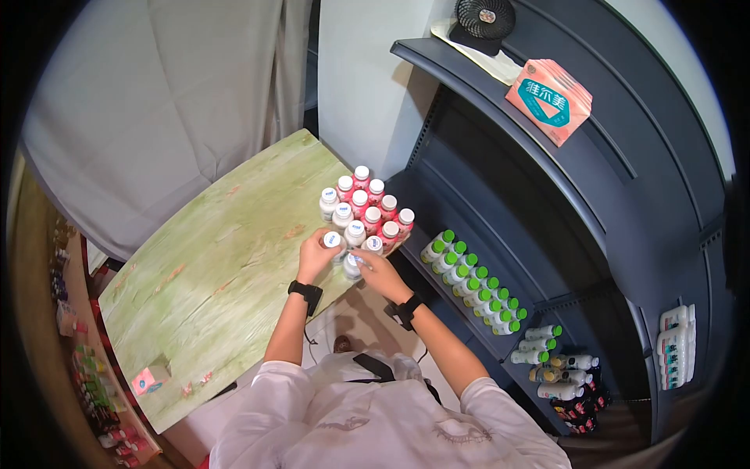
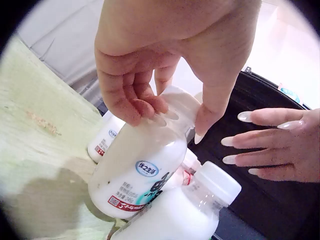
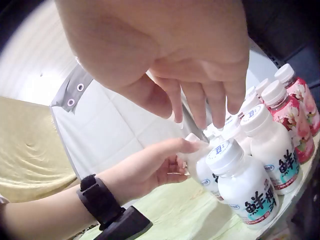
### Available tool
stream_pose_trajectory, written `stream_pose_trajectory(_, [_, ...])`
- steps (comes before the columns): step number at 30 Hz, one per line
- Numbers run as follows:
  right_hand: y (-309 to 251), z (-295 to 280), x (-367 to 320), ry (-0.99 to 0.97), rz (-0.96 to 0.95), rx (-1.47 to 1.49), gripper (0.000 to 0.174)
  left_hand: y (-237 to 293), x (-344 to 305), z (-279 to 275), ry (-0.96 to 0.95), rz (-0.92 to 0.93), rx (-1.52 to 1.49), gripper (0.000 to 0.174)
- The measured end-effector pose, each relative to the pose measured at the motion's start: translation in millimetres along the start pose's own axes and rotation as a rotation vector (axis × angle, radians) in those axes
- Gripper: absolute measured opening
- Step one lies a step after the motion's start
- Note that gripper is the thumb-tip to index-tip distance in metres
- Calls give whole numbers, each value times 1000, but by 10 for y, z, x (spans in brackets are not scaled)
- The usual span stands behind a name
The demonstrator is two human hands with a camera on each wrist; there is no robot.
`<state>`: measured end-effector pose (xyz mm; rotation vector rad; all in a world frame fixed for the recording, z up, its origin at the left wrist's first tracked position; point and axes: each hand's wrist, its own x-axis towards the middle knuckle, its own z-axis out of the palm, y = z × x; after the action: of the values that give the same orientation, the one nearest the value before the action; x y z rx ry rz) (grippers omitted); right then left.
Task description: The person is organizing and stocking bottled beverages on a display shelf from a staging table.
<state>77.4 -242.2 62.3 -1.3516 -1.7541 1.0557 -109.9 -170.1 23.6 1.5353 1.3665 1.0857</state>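
Observation:
My left hand (image 1: 316,258) grips a white bottle (image 2: 137,165) by its cap and neck, thumb on one side and fingertips on the other; the bottle stands at the left front of a group on the table. Beside it, near the table's edge, stands another white bottle (image 3: 245,192) with a blue-printed cap. My right hand (image 1: 379,275) is over this one in the head view, and in the left wrist view the right hand (image 2: 285,145) has its fingers extended and spread, holding nothing. More white bottles (image 3: 275,150) and pink-labelled bottles (image 1: 388,205) stand behind.
The green marbled table (image 1: 226,234) has a small pink box (image 1: 150,380) at its near left corner. Dark shelving (image 1: 484,180) on the right carries green-capped bottles (image 1: 470,285), with a pink pack (image 1: 548,102) and a small fan (image 1: 485,22) on top. A grey curtain (image 1: 172,86) hangs behind the table.

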Motion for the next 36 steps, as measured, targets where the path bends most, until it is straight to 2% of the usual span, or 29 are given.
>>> stream_pose_trajectory(14, [-5,-288,-416,49,68,45,28,-154,-35,208,-1,19,62,38])
stream_pose_trajectory(17, [-18,-330,-510,76,65,57,27,-156,-26,188,-37,4,52,39])
stream_pose_trajectory(20, [130,-330,-561,148,-36,-5,27,-184,-7,201,-58,22,18,40])
stream_pose_trajectory(22, [44,-413,-628,144,-3,27,26,-168,-18,194,-81,-16,45,40])
stream_pose_trajectory(26, [108,-597,-838,222,-35,-1,27,-178,-40,162,-131,91,6,38])
stream_pose_trajectory(28, [105,-744,-1026,257,-4,30,27,-364,-32,128,-143,162,31,48])
stream_pose_trajectory(29, [113,-829,-1135,282,14,41,27,-468,-31,117,-113,102,97,53])
stream_pose_trajectory(31, [122,-995,-1356,352,65,125,27,-345,-138,15,-18,111,231,58])
stream_pose_trajectory(32, [87,-1087,-1470,399,79,122,26,-94,-249,-10,44,70,285,55])
stream_pose_trajectory(34, [18,-1280,-1698,478,93,138,26,-33,-313,-1,176,136,329,50])
stream_pose_trajectory(36, [-38,-1480,-1943,502,146,130,27,360,-416,41,216,179,345,39])
